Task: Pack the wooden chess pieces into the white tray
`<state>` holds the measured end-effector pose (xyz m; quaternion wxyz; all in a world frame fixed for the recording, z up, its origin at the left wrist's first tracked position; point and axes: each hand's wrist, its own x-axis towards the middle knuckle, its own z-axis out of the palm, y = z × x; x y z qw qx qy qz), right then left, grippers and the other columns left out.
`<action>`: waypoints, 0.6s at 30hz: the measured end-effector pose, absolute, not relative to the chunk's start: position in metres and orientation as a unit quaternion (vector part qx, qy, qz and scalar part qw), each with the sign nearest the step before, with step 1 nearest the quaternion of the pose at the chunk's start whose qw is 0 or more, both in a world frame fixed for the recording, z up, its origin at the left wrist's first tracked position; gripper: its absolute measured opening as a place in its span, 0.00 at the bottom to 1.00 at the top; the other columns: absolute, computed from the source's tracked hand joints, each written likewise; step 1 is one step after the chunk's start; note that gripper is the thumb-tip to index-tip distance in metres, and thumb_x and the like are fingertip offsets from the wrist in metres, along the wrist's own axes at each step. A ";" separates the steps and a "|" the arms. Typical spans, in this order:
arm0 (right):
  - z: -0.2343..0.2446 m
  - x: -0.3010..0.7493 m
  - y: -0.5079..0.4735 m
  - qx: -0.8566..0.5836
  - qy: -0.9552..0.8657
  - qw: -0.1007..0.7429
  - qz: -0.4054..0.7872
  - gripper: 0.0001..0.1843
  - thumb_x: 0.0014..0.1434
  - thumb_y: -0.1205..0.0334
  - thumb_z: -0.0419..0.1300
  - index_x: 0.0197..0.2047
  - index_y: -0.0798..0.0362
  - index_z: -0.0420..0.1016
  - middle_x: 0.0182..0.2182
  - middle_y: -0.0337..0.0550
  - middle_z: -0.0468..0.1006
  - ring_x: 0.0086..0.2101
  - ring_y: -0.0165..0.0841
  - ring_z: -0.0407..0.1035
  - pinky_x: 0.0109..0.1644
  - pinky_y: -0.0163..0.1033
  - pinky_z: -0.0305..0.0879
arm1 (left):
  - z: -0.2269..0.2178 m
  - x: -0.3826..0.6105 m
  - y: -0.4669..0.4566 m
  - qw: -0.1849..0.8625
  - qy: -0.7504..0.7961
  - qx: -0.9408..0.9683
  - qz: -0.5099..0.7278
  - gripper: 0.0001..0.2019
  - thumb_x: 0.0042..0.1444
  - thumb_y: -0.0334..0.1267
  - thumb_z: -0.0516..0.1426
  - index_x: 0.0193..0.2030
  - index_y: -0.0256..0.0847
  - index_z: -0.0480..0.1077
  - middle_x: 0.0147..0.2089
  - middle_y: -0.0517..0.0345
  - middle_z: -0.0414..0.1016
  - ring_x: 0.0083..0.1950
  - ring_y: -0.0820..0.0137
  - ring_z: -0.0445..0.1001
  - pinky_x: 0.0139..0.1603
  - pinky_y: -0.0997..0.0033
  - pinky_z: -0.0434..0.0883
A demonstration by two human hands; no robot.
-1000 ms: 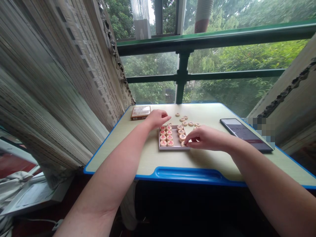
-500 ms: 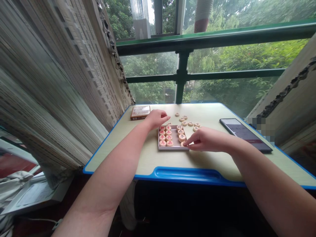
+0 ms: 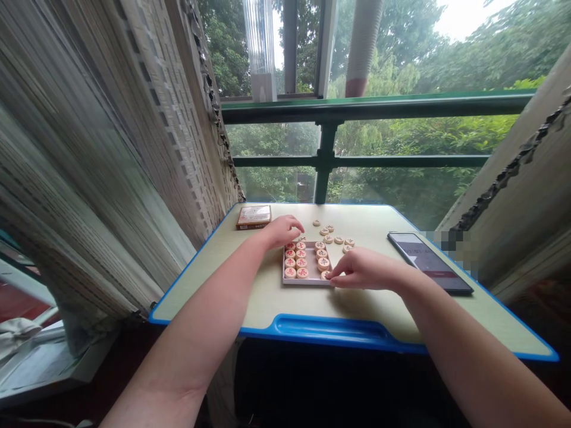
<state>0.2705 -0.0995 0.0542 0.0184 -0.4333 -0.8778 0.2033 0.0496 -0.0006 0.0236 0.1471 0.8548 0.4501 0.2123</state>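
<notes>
A shallow white box (image 3: 307,281) lies on the pale table (image 3: 267,291) and holds several round wooden chess pieces (image 3: 296,262) with red characters. My right hand (image 3: 363,270) pinches one piece (image 3: 326,274) at the box's near right corner. My left hand (image 3: 283,229) rests with curled fingers at the box's far left corner, touching it. More loose pieces (image 3: 334,235) lie on the table beyond the box.
A reddish box lid (image 3: 254,216) sits at the table's far left. A dark phone (image 3: 428,261) lies to the right. The table has a blue rim with a groove (image 3: 330,329) at the near edge. Curtains (image 3: 111,148) hang left and right; a green window railing (image 3: 375,107) runs behind.
The view has tilted up, so the table sits lower in the picture. Both hands keep their places at the box; the right hand stays pinched on the piece.
</notes>
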 end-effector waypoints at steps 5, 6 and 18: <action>0.052 0.271 -0.095 -0.421 -0.882 0.090 0.191 0.22 0.55 0.48 0.51 0.24 0.56 0.77 0.15 0.36 0.65 0.19 0.25 0.52 0.23 0.32 0.47 | 0.022 0.057 -0.007 0.178 0.465 0.857 0.133 0.17 0.47 0.49 0.55 0.39 0.42 0.75 0.46 0.52 0.73 0.43 0.64 0.70 0.41 0.71 0.67; 0.050 0.271 -0.091 -0.432 -0.876 0.120 0.180 0.24 0.56 0.48 0.49 0.23 0.56 0.76 0.15 0.36 0.64 0.19 0.25 0.52 0.23 0.32 0.47 | 0.022 0.058 -0.007 0.179 0.468 0.855 0.134 0.18 0.47 0.49 0.55 0.40 0.42 0.75 0.46 0.52 0.73 0.43 0.64 0.71 0.41 0.72 0.67; 0.007 0.298 -0.035 -0.610 -0.757 0.229 0.058 0.17 0.52 0.67 0.53 0.43 0.55 0.77 0.42 0.50 0.71 0.43 0.36 0.65 0.50 0.36 0.57 | 0.016 0.055 -0.001 0.201 0.477 0.840 0.162 0.24 0.51 0.56 0.49 0.38 0.40 0.76 0.37 0.51 0.77 0.40 0.64 0.72 0.39 0.71 0.67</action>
